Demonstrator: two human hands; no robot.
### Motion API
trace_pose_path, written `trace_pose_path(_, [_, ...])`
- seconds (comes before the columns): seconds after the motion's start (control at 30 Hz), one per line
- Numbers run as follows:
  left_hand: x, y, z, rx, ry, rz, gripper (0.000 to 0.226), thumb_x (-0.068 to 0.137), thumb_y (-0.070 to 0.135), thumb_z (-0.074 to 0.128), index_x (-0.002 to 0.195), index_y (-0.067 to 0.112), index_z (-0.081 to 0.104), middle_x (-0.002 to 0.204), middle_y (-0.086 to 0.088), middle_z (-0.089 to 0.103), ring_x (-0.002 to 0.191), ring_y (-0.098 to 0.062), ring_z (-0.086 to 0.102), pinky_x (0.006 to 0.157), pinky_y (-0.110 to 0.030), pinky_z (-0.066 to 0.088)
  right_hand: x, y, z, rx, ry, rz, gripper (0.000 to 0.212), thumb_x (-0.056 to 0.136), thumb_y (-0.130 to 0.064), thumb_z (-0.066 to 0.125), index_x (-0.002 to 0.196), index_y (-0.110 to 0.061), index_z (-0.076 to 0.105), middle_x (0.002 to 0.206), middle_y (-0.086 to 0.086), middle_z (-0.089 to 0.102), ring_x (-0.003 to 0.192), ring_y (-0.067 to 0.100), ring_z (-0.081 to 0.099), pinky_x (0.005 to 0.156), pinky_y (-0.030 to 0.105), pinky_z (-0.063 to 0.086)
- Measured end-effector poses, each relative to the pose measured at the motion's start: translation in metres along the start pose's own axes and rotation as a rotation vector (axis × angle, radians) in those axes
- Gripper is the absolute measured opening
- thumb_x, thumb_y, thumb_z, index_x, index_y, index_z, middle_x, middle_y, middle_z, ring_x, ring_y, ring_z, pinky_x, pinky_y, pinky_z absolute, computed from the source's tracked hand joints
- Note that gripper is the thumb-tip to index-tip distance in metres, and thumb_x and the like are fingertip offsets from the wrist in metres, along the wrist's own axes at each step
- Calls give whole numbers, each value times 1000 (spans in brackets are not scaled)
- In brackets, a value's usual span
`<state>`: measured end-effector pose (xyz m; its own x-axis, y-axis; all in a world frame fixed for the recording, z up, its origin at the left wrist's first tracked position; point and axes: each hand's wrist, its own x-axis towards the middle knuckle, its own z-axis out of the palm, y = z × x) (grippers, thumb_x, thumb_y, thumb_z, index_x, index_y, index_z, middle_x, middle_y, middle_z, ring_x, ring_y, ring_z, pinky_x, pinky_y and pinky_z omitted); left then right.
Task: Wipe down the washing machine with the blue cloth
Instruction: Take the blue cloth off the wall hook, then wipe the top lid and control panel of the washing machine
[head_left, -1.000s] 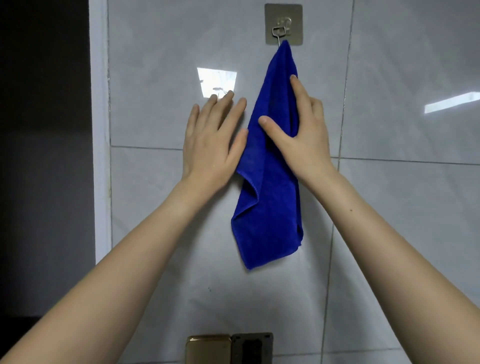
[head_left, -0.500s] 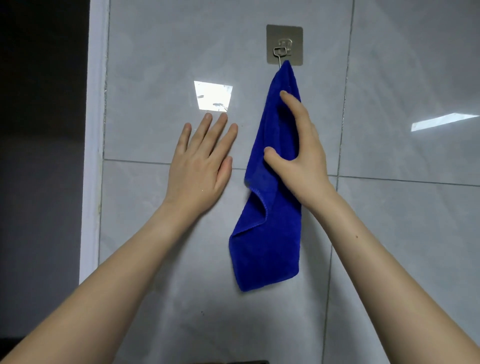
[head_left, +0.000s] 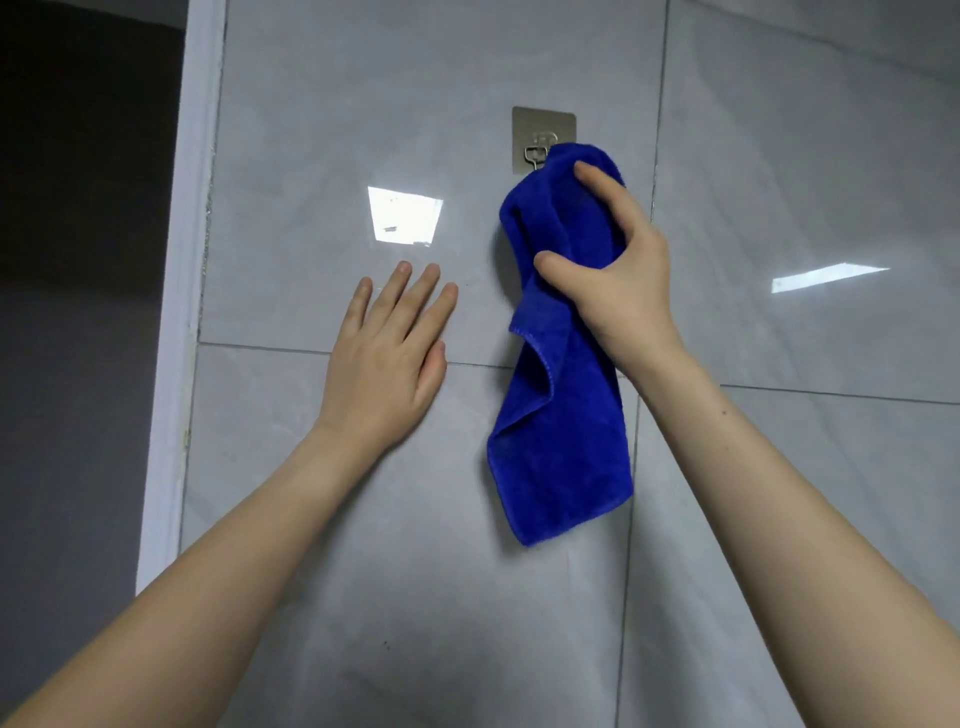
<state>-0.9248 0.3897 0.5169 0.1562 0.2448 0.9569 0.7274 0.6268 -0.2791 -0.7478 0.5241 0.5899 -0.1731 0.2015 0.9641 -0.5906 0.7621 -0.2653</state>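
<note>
The cloth (head_left: 563, 447) hangs against the wall (head_left: 311, 156), right of centre. Its upper part is bunched into a thick roll and its lower part falls in loose folds to a corner at the bottom. The top of the bunch touches the hook (head_left: 536, 154), a small wire hook on a square metal plate (head_left: 524, 122) stuck to the tile. Whether the cloth is caught on the hook or only lies against it cannot be told.

The right hand (head_left: 618, 280) grips the bunched upper part. The right fingers (head_left: 597, 182) curl over the cloth's right side, the forefinger reaching almost to the top. The right thumb (head_left: 558, 262) presses in from the left, so the roll is clamped between them. The right forearm runs down to the near right corner.

Left of the cloth and apart from it, the left hand (head_left: 387, 364) lies flat against the wall, palm to the tile, holding nothing. The left fingers (head_left: 415, 293) are straight and slightly spread, pointing up and a little right. The hand lies across a horizontal joint between tiles, and its forearm runs to the near left corner.

The wall is glossy grey tile with thin joints. A bright square reflection (head_left: 405, 215) sits above the left hand, and a narrow one (head_left: 826, 278) lies far right. A white trim (head_left: 176, 312) edges the wall on the left, with dark space beyond it.
</note>
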Motion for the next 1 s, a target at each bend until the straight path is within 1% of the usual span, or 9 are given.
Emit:
trace_pose_path(0.23, [0,1,-5,-75,6,-13,49,96,17,43,144,11,51,153,-10,44,144,-32,35,119,-50,20,30,-31,-9,-36,91,-120,70,75,-6,73,140,-17,51,140,-8,55,126,-2,50,105,25,46])
trace_pose_path(0.33, [-1,-1,-10,-150,-13,-35,47,95,18,40,139,8,55,149,-11,49,142,-32,38,119,-48,21,16,-39,-15,-25,104,-106,68,76,-4,73,139,-17,52,138,-9,56,125,-2,51,104,23,46])
trace_pose_path(0.4, [-7,1,-20,-253,-28,-91,46,95,20,38,134,6,58,144,-11,54,138,-32,43,118,-45,26,-8,-41,-19,-20,97,-54,66,77,-2,74,138,-17,54,136,-11,58,123,-5,53,99,16,45])
trace_pose_path(0.5, [-33,7,-44,-381,-49,-176,42,95,22,41,130,6,60,134,-10,61,125,-28,53,106,-38,39,-69,-38,-25,-16,49,89,64,78,0,75,136,-22,57,131,-17,60,119,-7,55,96,12,45])
trace_pose_path(0.63, [-99,22,-73,-483,-132,-240,35,95,20,46,125,8,60,121,-8,63,113,-24,54,93,-27,39,-174,-30,-34,-25,-32,323,62,76,-4,79,130,-27,59,124,-22,64,116,-4,58,93,12,47])
trace_pose_path(0.73, [-159,42,-90,-576,-247,-276,34,96,18,47,124,5,60,120,-10,63,113,-22,52,94,-20,34,-253,-33,-36,-71,-88,494,63,74,-6,80,129,-28,58,125,-22,63,117,-2,58,93,12,46])
trace_pose_path(0.87, [-246,80,-109,-663,-417,-297,38,98,20,44,125,1,60,119,-15,63,108,-25,52,91,-26,37,-350,-46,-41,-108,-105,742,67,75,-1,80,130,-31,55,123,-25,62,115,-6,57,88,5,43])
trace_pose_path(0.93, [-290,103,-124,-697,-523,-300,37,96,21,45,125,3,60,116,-11,62,100,-22,52,81,-19,33,-393,-58,-46,-142,-112,860,63,77,-1,79,129,-30,57,122,-23,63,114,-5,58,87,6,44])
trace_pose_path(1.0, [-333,126,-144,-756,-670,-372,41,96,28,43,127,8,60,120,-7,63,103,-17,53,87,-17,34,-436,-73,-55,-181,-101,974,55,79,-1,77,123,-29,61,117,-19,67,110,0,62,87,11,47])
